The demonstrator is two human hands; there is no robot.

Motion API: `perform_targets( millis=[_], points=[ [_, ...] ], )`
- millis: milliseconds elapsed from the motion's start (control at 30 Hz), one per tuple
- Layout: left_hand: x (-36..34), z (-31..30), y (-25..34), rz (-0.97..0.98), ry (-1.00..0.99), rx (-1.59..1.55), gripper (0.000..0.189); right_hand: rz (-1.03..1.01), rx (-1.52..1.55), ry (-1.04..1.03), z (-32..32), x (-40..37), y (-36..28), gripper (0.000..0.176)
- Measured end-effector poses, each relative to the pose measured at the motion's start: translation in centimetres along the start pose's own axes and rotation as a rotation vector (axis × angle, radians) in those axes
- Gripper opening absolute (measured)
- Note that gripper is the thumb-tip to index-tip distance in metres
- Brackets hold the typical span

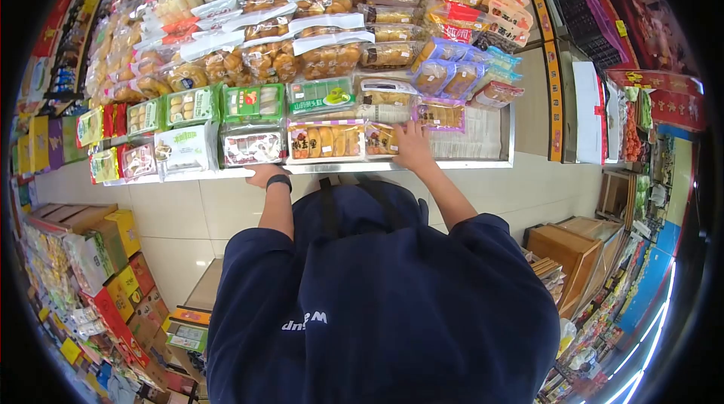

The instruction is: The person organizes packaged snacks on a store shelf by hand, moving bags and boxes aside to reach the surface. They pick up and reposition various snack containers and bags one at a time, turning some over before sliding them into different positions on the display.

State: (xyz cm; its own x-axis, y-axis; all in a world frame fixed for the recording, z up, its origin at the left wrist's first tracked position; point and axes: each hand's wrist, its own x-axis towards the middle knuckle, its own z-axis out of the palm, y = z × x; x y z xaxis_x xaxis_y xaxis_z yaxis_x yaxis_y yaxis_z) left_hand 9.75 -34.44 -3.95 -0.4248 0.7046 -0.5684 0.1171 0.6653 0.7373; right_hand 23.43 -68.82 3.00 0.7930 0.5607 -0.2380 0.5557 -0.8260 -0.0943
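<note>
The right hand (413,146) is at the front of the display table (483,165), its fingers bent over the right end of a small pastry pack (381,140); whether they grip it or only press on it cannot be told. The left hand (264,175), a dark band (279,180) on its wrist, is at the table's front edge, below a dark-bordered pack (254,145). Its fingers are partly hidden, so its grip cannot be told.

Between the hands, along the table's front, a wider pastry pack (326,141) sits directly left of the small one. Just beyond the right hand, a purple-edged pack (440,115) stands in the way on the right, and a clear-topped pack (386,95) lies behind the small one. Printed paper (471,142) covers the table's front right part.

Farther left on the table's front are a white-and-green pack (185,151) and smaller packs; behind them runs a row with green-bordered packs (253,103). Bagged pastries (326,59) crowd the table's back. Right of the table stands a white box (587,114), and wooden crates (566,253) are nearer the person, also to the right.
</note>
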Motion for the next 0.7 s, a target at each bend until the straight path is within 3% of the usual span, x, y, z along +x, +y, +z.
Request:
perform_targets(
  millis=[167,267,467,567,700],
  points=[
    [1.0,0.4,-0.8,0.023,0.030,-0.045,0.062,0.039,-0.044,-0.043,2.6,0.9,0.0,0.089],
    [0.2,-0.1,-0.2,0.030,0.041,0.018,0.060,0.090,-0.129,-0.086,0.3,0.4,-0.2,0.088],
    [0.9,0.2,-1.0,0.075,0.067,0.024,0.062,0.384,-0.021,-0.093,-5.6,-3.1,1.6,0.089],
    [0.5,-0.1,-0.6,0.096,0.050,0.008,0.064,0.335,0.087,0.004,-8.8,-3.1,0.2,0.090],
    [0.9,-0.1,-1.2,0.129,0.041,0.018,0.064,0.050,0.109,0.018,-10.2,0.3,-6.2,0.092]
  ],
)
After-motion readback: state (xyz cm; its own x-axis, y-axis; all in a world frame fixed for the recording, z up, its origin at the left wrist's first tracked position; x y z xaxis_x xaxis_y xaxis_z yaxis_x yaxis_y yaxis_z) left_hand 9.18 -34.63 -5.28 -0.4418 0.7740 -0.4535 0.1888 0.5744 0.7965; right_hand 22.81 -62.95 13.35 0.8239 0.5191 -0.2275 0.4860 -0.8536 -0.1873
